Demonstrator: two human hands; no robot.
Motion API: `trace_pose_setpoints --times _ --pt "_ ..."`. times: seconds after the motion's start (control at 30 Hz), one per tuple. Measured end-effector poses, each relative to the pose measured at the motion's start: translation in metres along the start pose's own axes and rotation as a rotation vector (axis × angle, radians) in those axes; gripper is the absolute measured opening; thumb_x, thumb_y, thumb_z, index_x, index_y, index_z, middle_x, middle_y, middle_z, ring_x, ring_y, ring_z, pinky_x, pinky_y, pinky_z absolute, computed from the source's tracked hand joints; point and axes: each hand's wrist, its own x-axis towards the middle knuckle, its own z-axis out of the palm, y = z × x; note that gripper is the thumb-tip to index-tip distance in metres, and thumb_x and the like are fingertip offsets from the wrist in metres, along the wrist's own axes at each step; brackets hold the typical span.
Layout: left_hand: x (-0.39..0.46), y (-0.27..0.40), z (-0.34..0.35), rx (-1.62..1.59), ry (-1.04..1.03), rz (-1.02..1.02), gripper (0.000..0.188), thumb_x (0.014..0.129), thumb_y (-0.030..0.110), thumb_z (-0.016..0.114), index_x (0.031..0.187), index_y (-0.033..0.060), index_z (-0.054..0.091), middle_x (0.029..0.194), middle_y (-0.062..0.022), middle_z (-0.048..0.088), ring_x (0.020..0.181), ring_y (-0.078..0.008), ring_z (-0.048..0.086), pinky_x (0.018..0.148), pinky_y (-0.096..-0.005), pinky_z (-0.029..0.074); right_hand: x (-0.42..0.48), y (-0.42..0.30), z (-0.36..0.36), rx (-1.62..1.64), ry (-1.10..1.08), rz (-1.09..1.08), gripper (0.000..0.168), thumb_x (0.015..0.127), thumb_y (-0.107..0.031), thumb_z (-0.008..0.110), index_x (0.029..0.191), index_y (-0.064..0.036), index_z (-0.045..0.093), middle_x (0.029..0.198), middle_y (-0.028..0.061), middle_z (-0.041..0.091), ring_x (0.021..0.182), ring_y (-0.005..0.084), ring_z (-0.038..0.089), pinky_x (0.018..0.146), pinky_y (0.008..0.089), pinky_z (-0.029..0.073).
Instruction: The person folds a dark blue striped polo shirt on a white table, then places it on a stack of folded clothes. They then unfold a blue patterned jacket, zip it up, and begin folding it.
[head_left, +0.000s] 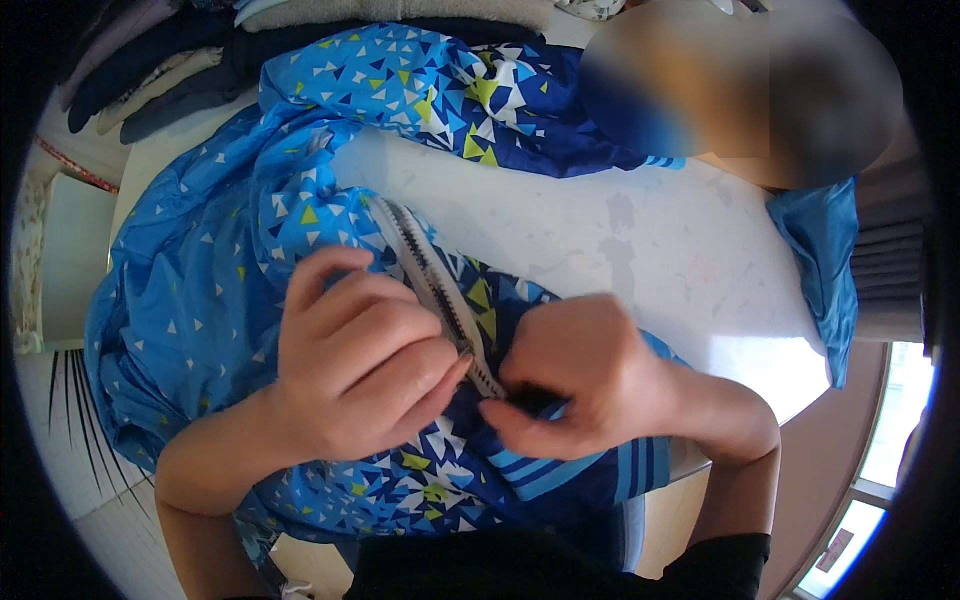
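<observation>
A blue jacket (202, 285) with white, lime and navy triangles lies spread and bunched over the white table before me. Its zipper (427, 270), dark teeth on pale tape, runs diagonally down to my hands. My left hand (367, 367) pinches the zipper between thumb and a curled finger, near its lower part. My right hand (577, 382) is just right of it, fingers curled on the tape's lower end by the jacket's hem. Striped ribbing (641, 472) in navy and light blue shows under my right hand. One sleeve (480, 97) stretches across the table's far side.
Folded clothes (187, 75) are stacked at the far left of the table (660, 247). A blue cloth (821, 262) hangs over the right edge. A blurred area covers the far right corner. A window lies at the lower right.
</observation>
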Motion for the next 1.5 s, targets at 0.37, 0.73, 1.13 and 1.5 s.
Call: trace_pose_setpoints --times 0.37,0.73,1.13,1.5 --pt "-0.001 -0.003 0.001 0.043 0.05 0.089 0.016 0.074 0.013 0.076 0.086 0.0122 0.066 0.078 0.0005 0.056 0.07 -0.017 0.059 0.088 -0.0441 0.04 0.073 0.03 -0.017 0.319 -0.535 0.749 0.038 0.086 -0.032 0.068 0.067 0.001 0.066 0.059 0.0053 0.062 0.055 0.0107 0.061 0.049 0.0223 0.045" --pt "-0.011 0.01 0.002 0.197 0.023 0.224 0.018 0.074 0.014 0.078 0.091 0.0112 0.071 0.076 0.0043 0.054 0.069 -0.0121 0.056 0.091 -0.0471 0.038 0.068 0.033 -0.011 0.454 -0.651 0.749 0.038 0.079 -0.033 0.073 0.062 0.0 0.062 0.056 0.006 0.061 0.047 0.0118 0.058 0.043 0.0248 0.044" --pt "-0.002 0.005 0.006 0.178 -0.027 0.078 0.008 0.078 0.011 0.07 0.085 0.009 0.066 0.079 -0.0013 0.055 0.073 -0.0175 0.06 0.093 -0.0457 0.04 0.059 0.049 -0.003 0.513 -0.436 0.595 0.031 0.073 -0.026 0.071 0.065 0.003 0.064 0.057 0.0104 0.061 0.054 0.0155 0.057 0.051 0.0311 0.044" --pt "0.0 -0.002 0.006 0.088 -0.083 0.054 0.01 0.077 0.009 0.07 0.084 0.0031 0.066 0.079 -0.0067 0.057 0.071 -0.021 0.059 0.081 -0.0446 0.044 0.057 0.048 0.004 0.46 -0.339 0.579 0.03 0.072 -0.024 0.069 0.065 0.005 0.063 0.054 0.0138 0.055 0.053 0.0171 0.053 0.052 0.034 0.043"
